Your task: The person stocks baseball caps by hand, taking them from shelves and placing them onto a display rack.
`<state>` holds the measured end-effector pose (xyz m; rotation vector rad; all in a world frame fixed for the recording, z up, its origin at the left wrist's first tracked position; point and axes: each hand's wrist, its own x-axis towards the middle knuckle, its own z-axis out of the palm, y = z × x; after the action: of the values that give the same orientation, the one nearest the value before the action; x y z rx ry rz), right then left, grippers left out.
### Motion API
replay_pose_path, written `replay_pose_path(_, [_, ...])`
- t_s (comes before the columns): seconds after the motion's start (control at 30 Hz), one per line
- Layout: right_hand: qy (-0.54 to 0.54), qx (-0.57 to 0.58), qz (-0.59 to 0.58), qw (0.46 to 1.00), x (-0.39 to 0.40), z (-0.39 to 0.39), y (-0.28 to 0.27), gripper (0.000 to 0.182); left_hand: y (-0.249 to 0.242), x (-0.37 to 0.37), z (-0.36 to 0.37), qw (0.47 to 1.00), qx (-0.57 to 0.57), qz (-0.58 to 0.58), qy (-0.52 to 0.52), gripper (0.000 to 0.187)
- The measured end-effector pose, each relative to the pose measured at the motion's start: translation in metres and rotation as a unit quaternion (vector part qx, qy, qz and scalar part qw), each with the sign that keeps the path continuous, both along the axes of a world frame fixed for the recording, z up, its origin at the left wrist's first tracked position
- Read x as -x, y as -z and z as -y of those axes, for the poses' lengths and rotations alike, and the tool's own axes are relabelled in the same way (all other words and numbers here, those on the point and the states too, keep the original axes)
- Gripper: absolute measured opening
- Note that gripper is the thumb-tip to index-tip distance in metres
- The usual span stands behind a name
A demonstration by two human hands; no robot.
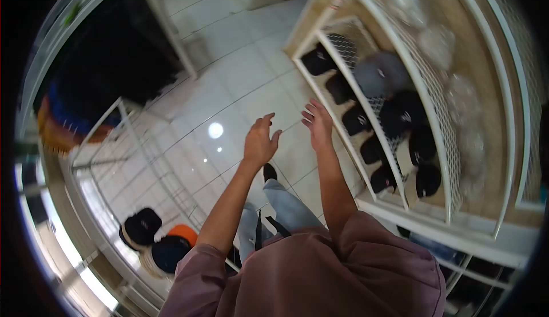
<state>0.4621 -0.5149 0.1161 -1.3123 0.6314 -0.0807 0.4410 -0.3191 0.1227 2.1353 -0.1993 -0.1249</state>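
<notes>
Both hands are held out in front of me over the tiled floor, with nothing in them. My left hand (261, 140) has its fingers stretched forward and the thumb apart. My right hand (318, 123) is slightly curled, its fingers spread, close to the white shelf rack (366, 102). Rows of caps sit on that rack, including a black cap (355, 119) nearest my right hand and a grey cap (382, 74) on the level above. Neither hand touches the rack or a cap.
At lower left, a black cap (142, 225), a dark navy cap (169, 254) and an orange cap (184, 234) sit by a white metal frame (146, 139). Dark garments (108, 59) hang at upper left. Plastic-wrapped items (437, 45) line the rack's upper shelf. White tiles (229, 96) cover the floor.
</notes>
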Motion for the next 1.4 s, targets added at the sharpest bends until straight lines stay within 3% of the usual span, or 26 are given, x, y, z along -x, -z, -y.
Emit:
replay_pose_path(0.23, [0.183, -0.061, 0.046, 0.980, -0.050, 0.104, -0.003, 0.053, -0.017, -0.096, 0.138, 0.991, 0.016, 0.036, 0.130, 0.044])
replay_pose_path(0.33, [0.278, -0.210, 0.058, 0.936, -0.063, 0.142, 0.002, 0.062, -0.025, -0.116, 0.182, 0.985, 0.024, 0.034, 0.166, 0.042])
replay_pose_path(0.43, [0.274, -0.291, 0.084, 0.913, -0.071, 0.162, 0.008, 0.062, -0.027, -0.124, 0.206, 0.981, 0.028, 0.019, 0.190, 0.041])
replay_pose_path(0.6, [0.245, -0.290, 0.177, 0.908, -0.067, 0.176, 0.027, 0.037, -0.022, -0.114, 0.204, 0.982, 0.033, 0.032, 0.186, 0.040])
replay_pose_path(0.67, [0.255, -0.208, 0.216, 0.919, -0.063, 0.177, 0.025, 0.021, -0.021, -0.108, 0.194, 0.982, 0.035, 0.027, 0.181, 0.040])
replay_pose_path(0.83, [0.226, -0.088, 0.231, 0.942, -0.034, 0.158, -0.007, 0.020, -0.023, -0.091, 0.164, 0.986, 0.056, 0.002, 0.160, 0.047])
replay_pose_path(0.9, [0.171, 0.006, 0.198, 0.965, -0.018, 0.134, -0.026, 0.023, -0.034, -0.084, 0.156, 0.989, 0.042, 0.045, 0.132, 0.062])
replay_pose_path(0.93, [0.172, 0.023, 0.194, 0.966, -0.010, 0.122, -0.030, 0.025, -0.041, -0.080, 0.152, 0.990, 0.042, 0.046, 0.127, 0.062])
replay_pose_path(1.0, [0.144, 0.025, 0.196, 0.970, 0.005, 0.095, -0.034, 0.026, -0.054, -0.073, 0.145, 0.973, 0.014, 0.179, 0.144, 0.077])
replay_pose_path(1.1, [0.084, 0.043, 0.187, 0.978, 0.027, 0.045, -0.053, 0.026, -0.062, -0.062, 0.130, 0.966, 0.003, 0.187, 0.178, 0.086])
replay_pose_path(1.23, [-0.002, 0.038, 0.176, 0.984, 0.044, 0.004, -0.073, 0.022, -0.050, -0.035, 0.094, 0.982, 0.005, 0.156, 0.109, 0.088])
replay_pose_path(1.27, [-0.017, 0.057, 0.170, 0.984, 0.047, -0.005, -0.076, 0.019, -0.050, -0.027, 0.085, 0.976, 0.020, 0.202, 0.079, 0.074])
replay_pose_path(1.3, [-0.020, 0.053, 0.179, 0.982, 0.047, -0.010, -0.078, 0.019, -0.054, -0.021, 0.075, 0.975, 0.015, 0.210, 0.075, 0.074])
replay_pose_path(1.37, [-0.111, 0.105, 0.215, 0.965, 0.052, -0.016, -0.080, 0.018, -0.060, -0.005, 0.054, 0.998, 0.050, -0.017, 0.016, 0.054])
replay_pose_path(1.4, [-0.122, 0.179, 0.179, 0.960, 0.058, -0.016, -0.097, 0.025, -0.053, 0.000, 0.050, 0.992, 0.110, 0.034, -0.045, 0.031])
